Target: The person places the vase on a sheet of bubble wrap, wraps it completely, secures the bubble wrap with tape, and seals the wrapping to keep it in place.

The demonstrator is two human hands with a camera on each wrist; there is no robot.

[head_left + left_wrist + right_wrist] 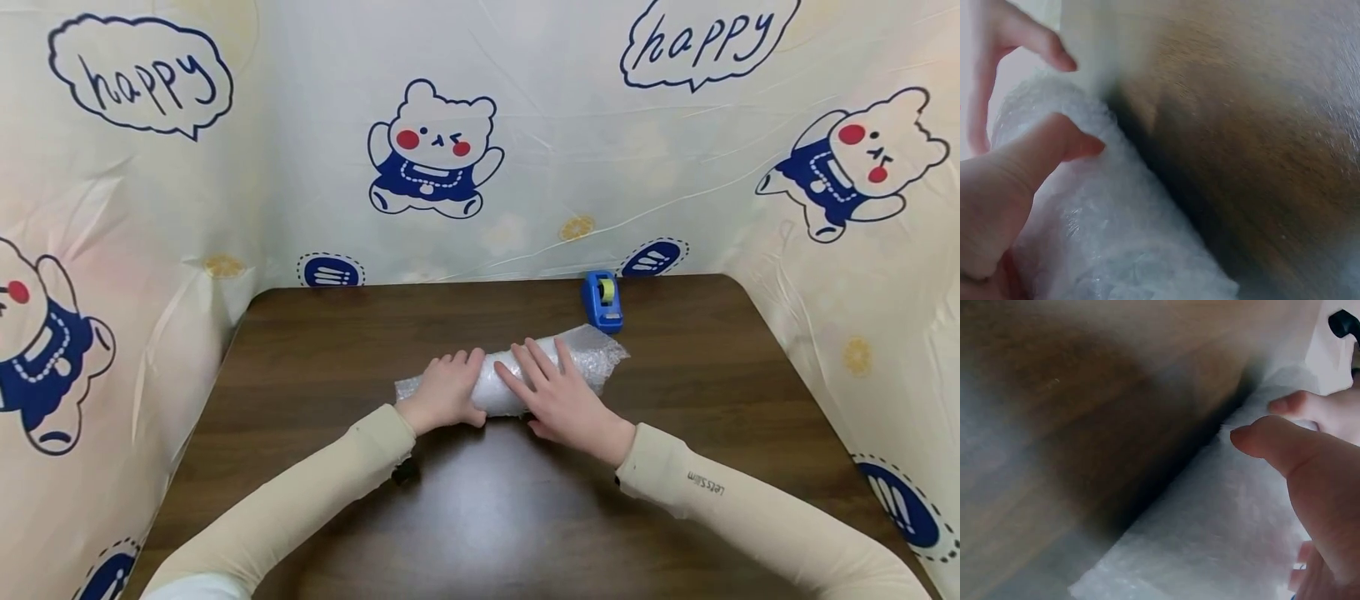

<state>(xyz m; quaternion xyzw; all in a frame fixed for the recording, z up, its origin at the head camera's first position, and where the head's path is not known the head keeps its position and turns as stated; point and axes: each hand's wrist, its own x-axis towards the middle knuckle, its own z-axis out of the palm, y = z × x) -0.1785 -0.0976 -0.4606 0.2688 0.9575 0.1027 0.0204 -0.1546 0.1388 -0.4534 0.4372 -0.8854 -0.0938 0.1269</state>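
Observation:
A roll of bubble wrap [498, 385] lies crosswise on the brown table, its loose ends sticking out flat at both sides. My left hand [444, 390] grips the roll's left part, thumb on the near side and fingers over the top. On the right part rests my right hand [564, 402], fingers spread and fairly straight across the top, thumb at the near side. In the left wrist view the left thumb [1041, 150] presses the bubble wrap [1116, 225]. The right wrist view has the right thumb [1291, 450] against the wrap [1210, 519]. Whatever is inside the roll is hidden.
A blue tape dispenser [603, 302] with yellowish tape stands near the table's back edge, just behind the roll's right end. The dark wooden table [322, 333] is enclosed at the back and both sides by a printed curtain [555, 167] with bears.

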